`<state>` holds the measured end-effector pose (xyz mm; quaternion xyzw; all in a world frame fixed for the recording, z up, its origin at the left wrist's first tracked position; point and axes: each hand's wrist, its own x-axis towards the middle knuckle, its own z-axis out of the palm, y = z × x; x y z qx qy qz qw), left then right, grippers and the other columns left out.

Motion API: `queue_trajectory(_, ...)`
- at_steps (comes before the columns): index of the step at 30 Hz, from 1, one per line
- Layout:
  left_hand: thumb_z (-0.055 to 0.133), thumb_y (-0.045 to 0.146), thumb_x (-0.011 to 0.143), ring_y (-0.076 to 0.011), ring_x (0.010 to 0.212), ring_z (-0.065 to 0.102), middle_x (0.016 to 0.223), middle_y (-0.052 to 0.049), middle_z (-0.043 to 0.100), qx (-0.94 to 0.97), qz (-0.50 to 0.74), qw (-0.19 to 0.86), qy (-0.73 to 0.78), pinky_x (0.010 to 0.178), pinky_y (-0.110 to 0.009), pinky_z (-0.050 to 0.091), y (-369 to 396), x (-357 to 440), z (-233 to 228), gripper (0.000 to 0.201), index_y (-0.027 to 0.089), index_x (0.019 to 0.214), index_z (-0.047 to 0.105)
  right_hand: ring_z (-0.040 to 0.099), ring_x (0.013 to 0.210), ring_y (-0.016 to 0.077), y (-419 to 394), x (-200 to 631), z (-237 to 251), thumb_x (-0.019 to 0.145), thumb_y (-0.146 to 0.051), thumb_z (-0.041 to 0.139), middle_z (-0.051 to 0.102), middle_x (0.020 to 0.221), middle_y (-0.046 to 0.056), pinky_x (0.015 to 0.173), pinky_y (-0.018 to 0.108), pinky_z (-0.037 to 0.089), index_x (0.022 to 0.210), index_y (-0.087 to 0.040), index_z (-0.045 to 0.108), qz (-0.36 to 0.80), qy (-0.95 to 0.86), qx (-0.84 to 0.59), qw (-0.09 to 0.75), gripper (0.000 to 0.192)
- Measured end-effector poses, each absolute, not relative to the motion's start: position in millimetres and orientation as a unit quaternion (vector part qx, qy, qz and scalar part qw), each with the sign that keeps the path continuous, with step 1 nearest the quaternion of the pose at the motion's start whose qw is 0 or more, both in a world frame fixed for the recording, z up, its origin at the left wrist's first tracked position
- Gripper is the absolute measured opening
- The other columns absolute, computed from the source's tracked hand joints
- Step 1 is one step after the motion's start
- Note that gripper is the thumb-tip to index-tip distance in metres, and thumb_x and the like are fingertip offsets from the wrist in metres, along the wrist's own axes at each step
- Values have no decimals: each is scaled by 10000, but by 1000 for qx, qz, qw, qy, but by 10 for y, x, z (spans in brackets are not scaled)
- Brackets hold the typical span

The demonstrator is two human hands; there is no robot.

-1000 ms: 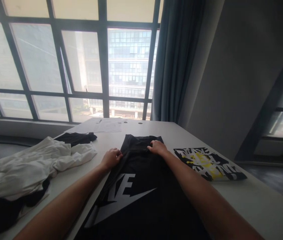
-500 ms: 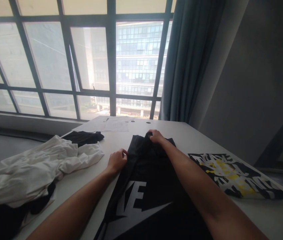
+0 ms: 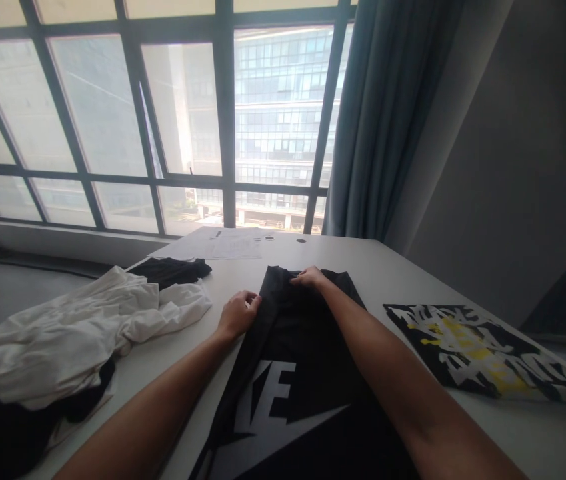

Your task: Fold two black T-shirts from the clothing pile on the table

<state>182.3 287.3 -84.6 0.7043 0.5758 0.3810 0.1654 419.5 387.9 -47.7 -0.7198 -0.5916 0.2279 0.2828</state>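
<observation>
A black T-shirt [image 3: 293, 373] with a large white logo lies lengthwise on the white table [image 3: 387, 273] in front of me, its sides folded inward. My left hand [image 3: 239, 313] pinches the shirt's left edge near the far end. My right hand [image 3: 307, 277] rests on the far end of the shirt with its fingers curled into the cloth there.
A heap of white and black clothes [image 3: 73, 333] lies at the left. A folded black shirt with a white and yellow print [image 3: 483, 350] lies at the right. Papers [image 3: 217, 247] sit at the table's far edge, before a large window and a grey curtain [image 3: 377, 120].
My right hand went from the shirt's far right corner to the middle of its far end. My left hand kept its hold on the left edge. The view shifted.
</observation>
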Motion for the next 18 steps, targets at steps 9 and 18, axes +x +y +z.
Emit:
queue_trajectory(9, 401, 388, 977, -225, 1137, 625, 1265, -140, 652, 593, 525, 259, 552, 980, -336, 465, 3034, 1692, -939, 433, 126, 1278, 570, 607, 738, 128, 3870, 3306, -126, 769, -257, 678, 689, 832, -1, 670, 218, 478, 888, -183, 686, 238, -727, -488, 421, 140)
queue_trajectory(18, 426, 386, 965, -244, 1138, 622, 1229, -139, 674, 620, 497, 280, 539, 995, -362, 453, 3028, 1744, -941, 409, 138, 1238, 603, 664, 918, 188, 3931, 3925, -421, 774, -169, 647, 716, 1002, 104, 815, 258, 517, 913, -154, 667, 142, -583, -688, 409, 141)
